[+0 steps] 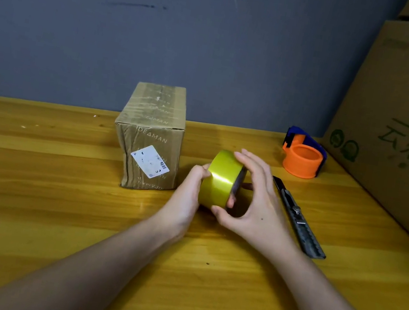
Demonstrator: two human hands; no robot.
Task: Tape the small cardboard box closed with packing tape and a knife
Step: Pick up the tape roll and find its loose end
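Observation:
A small cardboard box (154,135) with a white label stands upright on the wooden table (42,195), near the wall, its top flaps covered in clear tape. Just right of it I hold a yellow roll of packing tape (219,180) on edge above the table. My left hand (189,193) grips the roll's left side with the thumb on its face. My right hand (253,198) wraps the roll's right side, fingers over the top and thumb beneath. A grey utility knife (298,218) lies on the table right of my right hand.
An orange and blue tape dispenser (303,155) sits at the back right of the table. A large printed cardboard carton (402,128) leans along the right edge. A grey wall (191,31) closes off the back.

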